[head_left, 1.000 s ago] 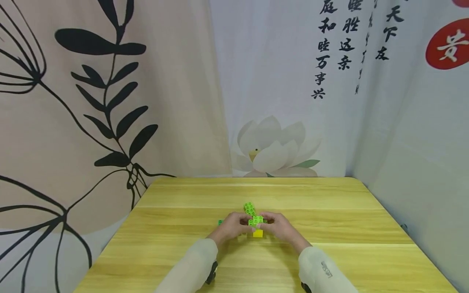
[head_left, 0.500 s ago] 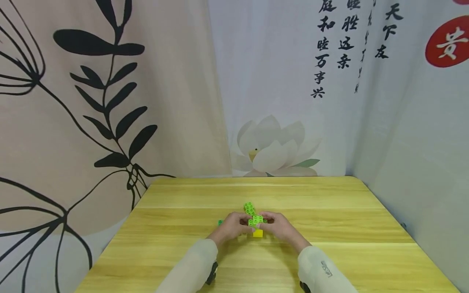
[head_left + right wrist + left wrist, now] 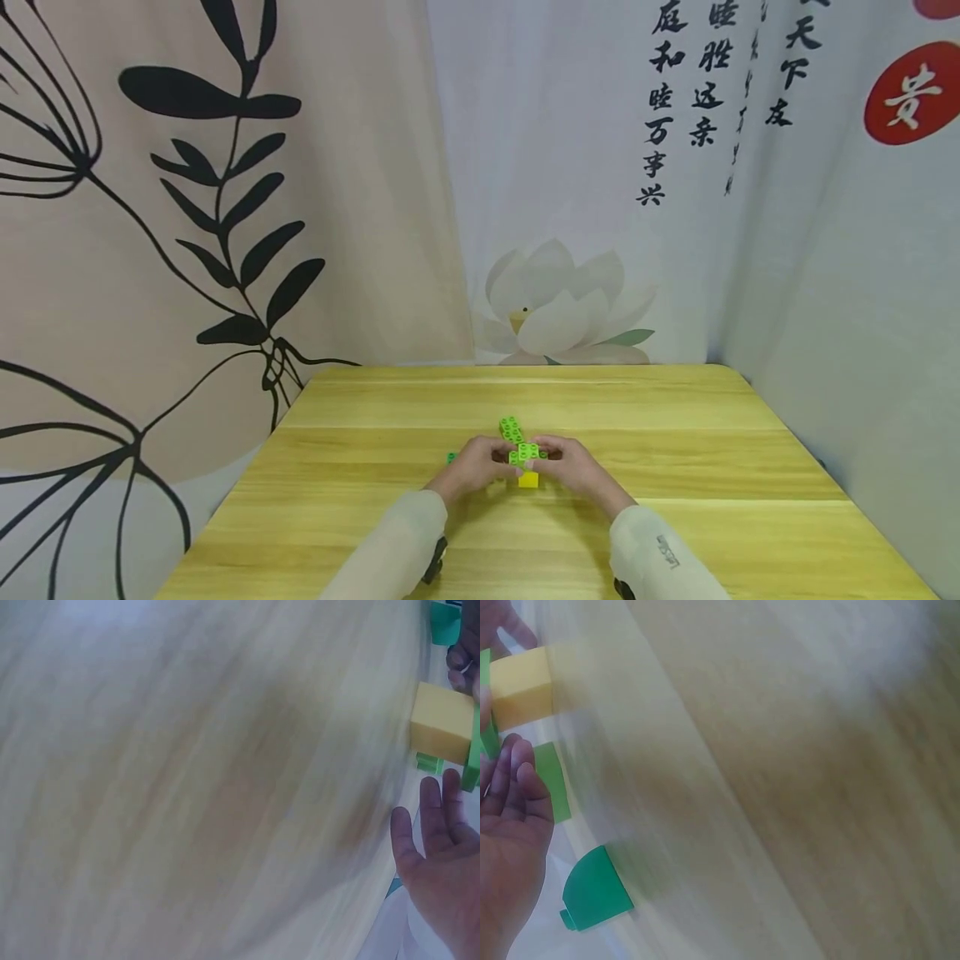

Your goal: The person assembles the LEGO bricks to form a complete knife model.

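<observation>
Between both hands, in the middle of the table, a light green toy building block (image 3: 528, 451) with studs sits on top of a yellow block (image 3: 528, 480). My left hand (image 3: 480, 459) pinches the green block from the left. From the right, my right hand (image 3: 572, 463) holds the same block between thumb and fingers. The yellow block (image 3: 521, 688) rests on the table in the left wrist view, just under the light green one. The other fingers of my right hand (image 3: 450, 862) spread out beside the yellow block (image 3: 441, 724).
Another light green studded block (image 3: 510, 427) lies just behind the hands. A dark green block (image 3: 598, 891) with a rounded side stands left of the left hand. The wooden table (image 3: 675, 417) reaches back to printed curtains (image 3: 375, 208).
</observation>
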Motion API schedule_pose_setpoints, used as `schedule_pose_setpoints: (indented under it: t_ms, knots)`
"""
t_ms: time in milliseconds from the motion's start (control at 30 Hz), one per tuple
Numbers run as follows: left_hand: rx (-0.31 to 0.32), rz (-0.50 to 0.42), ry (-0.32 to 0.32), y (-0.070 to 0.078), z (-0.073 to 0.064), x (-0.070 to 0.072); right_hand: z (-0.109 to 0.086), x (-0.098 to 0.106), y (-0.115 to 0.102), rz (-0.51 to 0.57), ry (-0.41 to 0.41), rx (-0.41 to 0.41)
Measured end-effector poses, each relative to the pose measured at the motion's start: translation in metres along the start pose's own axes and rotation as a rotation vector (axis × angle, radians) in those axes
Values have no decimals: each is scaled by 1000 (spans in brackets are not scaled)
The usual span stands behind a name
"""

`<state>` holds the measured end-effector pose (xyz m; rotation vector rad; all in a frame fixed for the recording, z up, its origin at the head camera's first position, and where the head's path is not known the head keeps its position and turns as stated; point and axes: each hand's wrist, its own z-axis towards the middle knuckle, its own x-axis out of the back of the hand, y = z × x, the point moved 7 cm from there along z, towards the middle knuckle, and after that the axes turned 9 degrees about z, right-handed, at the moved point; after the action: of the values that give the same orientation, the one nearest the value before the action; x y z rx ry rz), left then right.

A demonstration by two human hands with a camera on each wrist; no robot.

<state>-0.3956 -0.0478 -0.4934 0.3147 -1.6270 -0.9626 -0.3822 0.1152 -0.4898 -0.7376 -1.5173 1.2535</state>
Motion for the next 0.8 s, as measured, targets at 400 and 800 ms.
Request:
schedule_pose_setpoints:
  t_ms: [400, 800]
  knots:
    - [-3, 21, -3, 5, 1, 0, -2, 7, -1, 28, 7, -26]
    - [-11, 34, 3, 5, 0, 0, -7, 18, 9, -30, 58, -48]
